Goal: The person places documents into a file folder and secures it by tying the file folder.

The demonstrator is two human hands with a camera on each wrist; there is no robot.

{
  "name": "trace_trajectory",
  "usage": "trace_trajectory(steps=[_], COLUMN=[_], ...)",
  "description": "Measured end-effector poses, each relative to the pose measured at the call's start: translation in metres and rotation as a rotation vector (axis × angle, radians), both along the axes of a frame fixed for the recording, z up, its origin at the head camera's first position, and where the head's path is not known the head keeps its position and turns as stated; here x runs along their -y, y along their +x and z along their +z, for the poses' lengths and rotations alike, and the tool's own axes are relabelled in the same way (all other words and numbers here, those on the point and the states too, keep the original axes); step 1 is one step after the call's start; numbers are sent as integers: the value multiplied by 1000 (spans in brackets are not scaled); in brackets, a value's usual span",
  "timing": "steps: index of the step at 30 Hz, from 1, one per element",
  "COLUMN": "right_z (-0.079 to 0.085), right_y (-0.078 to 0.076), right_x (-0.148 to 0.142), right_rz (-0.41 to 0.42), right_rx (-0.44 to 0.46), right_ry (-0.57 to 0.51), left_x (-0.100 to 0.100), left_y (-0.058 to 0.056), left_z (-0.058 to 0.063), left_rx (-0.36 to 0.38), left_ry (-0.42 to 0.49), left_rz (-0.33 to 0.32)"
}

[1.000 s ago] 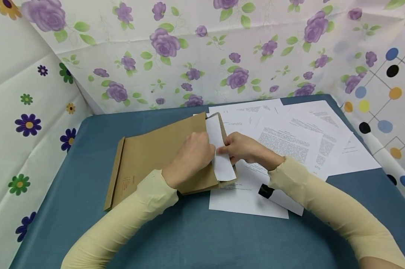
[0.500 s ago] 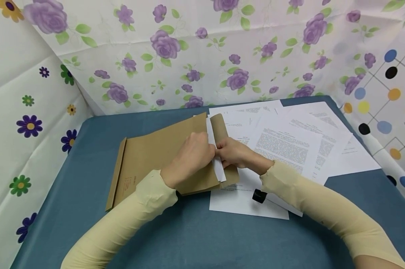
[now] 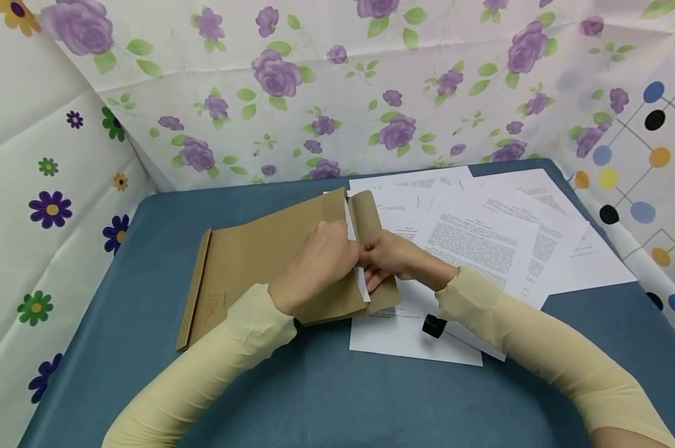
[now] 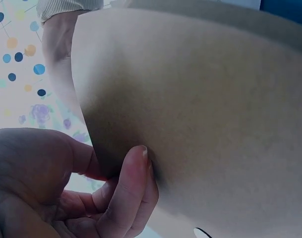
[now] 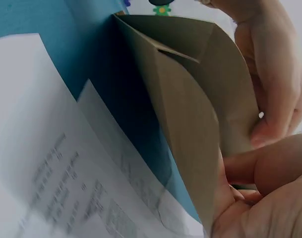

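Note:
A brown kraft envelope point(image 3: 259, 249) lies slantwise on the table, its mouth toward the right with the flap point(image 3: 383, 298) spread out. My left hand point(image 3: 319, 264) pinches the front panel at the mouth; in the left wrist view, that hand point(image 4: 116, 198) has its fingertips against the brown paper. My right hand point(image 3: 390, 255) is at the mouth, with thumb and curled fingers on the edge of some white paper point(image 3: 363, 285), of which only a narrow strip shows. In the right wrist view, the right hand point(image 5: 270, 193) sits beside the raised flap point(image 5: 185, 114) and hides the white paper.
Several printed sheets point(image 3: 477, 242) overlap on the right of the blue table point(image 3: 315, 398), some passing under the envelope's flap end. A black wrist strap piece point(image 3: 434, 325) hangs by the right sleeve point(image 3: 539, 336). A floral sheet point(image 3: 337, 93) hangs behind.
The white paper has slid leftward into the envelope, from a wide strip to a thin one. My right hand moved slightly left with it; the flap shows more. The left hand kept its place.

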State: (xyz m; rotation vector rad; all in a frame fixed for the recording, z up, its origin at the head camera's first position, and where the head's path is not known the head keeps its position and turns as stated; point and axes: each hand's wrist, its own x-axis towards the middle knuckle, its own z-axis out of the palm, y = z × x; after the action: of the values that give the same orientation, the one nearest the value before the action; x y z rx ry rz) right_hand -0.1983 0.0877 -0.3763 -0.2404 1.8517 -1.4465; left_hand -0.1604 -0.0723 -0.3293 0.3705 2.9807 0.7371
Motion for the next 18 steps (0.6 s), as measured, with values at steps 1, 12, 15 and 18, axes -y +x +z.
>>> trace_trajectory(steps=[1,12,15,18], right_z=[-1,-6,-10,-12], right_y=[1,10,11,11], right_x=[1,10,11,12], right_rz=[-6,-61,-51,-39], right_rx=[3,35,28,25], right_ry=[-13,-62,-56,-48], left_x=[0,-1,-1,-1], left_y=[0,0,0,1], left_z=[0,1,1,1], left_rx=[-2,-6,5,12], left_ry=[-1,-6,-3,-1], left_rz=[1,4,6,10])
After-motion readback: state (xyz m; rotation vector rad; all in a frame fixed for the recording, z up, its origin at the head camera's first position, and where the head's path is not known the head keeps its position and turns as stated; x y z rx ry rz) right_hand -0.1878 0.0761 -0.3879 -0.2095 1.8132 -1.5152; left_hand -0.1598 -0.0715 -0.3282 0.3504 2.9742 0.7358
